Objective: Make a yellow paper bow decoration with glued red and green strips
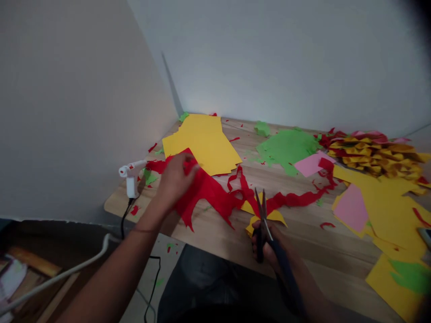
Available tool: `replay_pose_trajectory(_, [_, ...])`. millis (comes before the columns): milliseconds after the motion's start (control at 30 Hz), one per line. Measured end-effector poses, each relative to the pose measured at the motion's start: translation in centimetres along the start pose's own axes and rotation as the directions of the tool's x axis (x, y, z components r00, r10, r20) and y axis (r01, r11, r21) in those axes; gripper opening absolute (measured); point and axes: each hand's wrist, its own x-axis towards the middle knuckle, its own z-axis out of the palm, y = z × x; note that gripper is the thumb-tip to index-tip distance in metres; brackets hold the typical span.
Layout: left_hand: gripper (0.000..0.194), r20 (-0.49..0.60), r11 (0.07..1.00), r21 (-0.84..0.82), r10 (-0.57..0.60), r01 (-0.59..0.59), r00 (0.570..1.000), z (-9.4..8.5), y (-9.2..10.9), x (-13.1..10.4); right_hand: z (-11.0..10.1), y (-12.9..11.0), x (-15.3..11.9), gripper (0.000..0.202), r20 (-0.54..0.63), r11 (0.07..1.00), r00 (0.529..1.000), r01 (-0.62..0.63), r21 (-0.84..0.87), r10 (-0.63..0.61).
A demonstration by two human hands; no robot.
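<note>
My left hand is over a red sheet with ragged cut edges, at the left of the table; its fingertips are curled and blurred, so what lies between them cannot be made out. My right hand is wrapped round the dark handles of a pair of scissors near the front edge, with the blades pointing up and slightly apart. Long red paper strips run behind the blades to the right. Small yellow pieces lie beside the scissors. Behind the red sheet is a stack of yellow sheets.
A white glue gun stands at the table's left edge, its cord hanging down. Green paper, pink pieces, yellow sheets and a pile of folded yellow paper lie right. Walls border the table.
</note>
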Motion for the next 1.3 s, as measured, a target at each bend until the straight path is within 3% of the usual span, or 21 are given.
replay_pose_trajectory(67, [0.050,0.136,0.987,0.126,0.087,-0.104,0.987,1.2,1.4,-2.6,0.3,-1.0,0.3,0.044,-0.003,0.994,1.000,-0.017,-0.106,0.017])
replay_pose_trajectory(133, [0.054,0.199,0.967,0.228,0.069,-0.114,0.978,2.4,1.9,-4.8,0.3,-1.9,0.7,0.043,0.017,0.972,0.998,-0.050,-0.231,0.055])
replay_pose_trajectory(233, [0.042,0.239,0.966,0.221,0.082,-0.136,0.968,3.0,0.6,-6.6,0.0,-3.0,1.7,0.042,-0.054,0.897,0.997,-0.074,-0.435,0.056])
replay_pose_trajectory(300, [0.033,0.279,0.969,0.141,0.156,-0.201,0.947,2.6,-0.9,-7.1,0.2,-3.5,2.6,0.041,-0.164,0.814,0.985,-0.058,-0.578,-0.047])
replay_pose_trajectory(367, [0.027,0.316,0.964,0.067,0.225,-0.259,0.922,1.9,-2.2,-7.3,0.9,-3.9,3.8,0.039,-0.197,0.717,0.962,-0.001,-0.697,-0.190])
replay_pose_trajectory(467, [0.026,0.336,0.957,0.017,0.268,-0.290,0.903,1.2,-3.1,-7.7,2.4,-3.7,5.8,0.037,-0.056,0.566,0.934,0.165,-0.808,-0.353])
replay_pose_trajectory(600, [0.030,0.295,0.964,0.017,0.248,-0.265,0.923,1.3,-2.8,-8.0,3.1,-2.5,8.4,0.046,0.111,0.383,0.940,0.237,-0.893,-0.321])
replay_pose_trajectory(733, [0.046,0.272,0.972,0.080,0.193,-0.222,0.943,2.2,-2.6,-7.5,0.7,-1.7,10.1,0.047,0.068,0.277,0.960,0.146,-0.950,-0.271])
replay_pose_trajectory(833, [0.050,0.292,0.970,0.088,0.193,-0.227,0.937,2.7,-2.3,-7.1,-1.1,-2.3,9.8,0.045,0.015,0.186,0.936,0.086,-0.979,-0.352])
replay_pose_trajectory(900, [0.048,0.283,0.967,0.086,0.208,-0.241,0.936,2.8,-2.0,-7.1,-1.1,-3.1,8.8,0.042,-0.053,0.186,0.895,0.034,-0.982,-0.443])
replay_pose_trajectory(967, [0.043,0.229,0.967,0.095,0.210,-0.237,0.950,2.8,-1.9,-7.3,0.4,-3.8,7.3,0.037,-0.142,0.285,0.873,-0.004,-0.958,-0.466])
replay_pose_trajectory(1033, [0.038,0.156,0.974,0.112,0.177,-0.195,0.972,2.8,-2.0,-7.7,2.8,-4.3,6.2,0.032,-0.171,0.411,0.925,-0.018,-0.911,-0.338])
replay_pose_trajectory(1100, [0.035,0.102,0.981,0.129,0.132,-0.145,0.986,2.8,-2.4,-8.1,5.3,-4.4,5.8,0.032,-0.133,0.460,0.977,-0.042,-0.887,-0.167])
replay_pose_trajectory(1167, [0.035,0.088,0.981,0.149,0.111,-0.123,0.990,2.8,-2.8,-8.4,7.4,-4.2,6.3,0.030,-0.123,0.440,0.990,-0.081,-0.894,-0.069])
replay_pose_trajectory(1300, [0.035,0.128,0.977,0.173,0.106,-0.128,0.986,2.8,-2.9,-8.9,9.6,-4.4,8.1,0.028,-0.144,0.361,0.990,-0.138,-0.922,0.010])
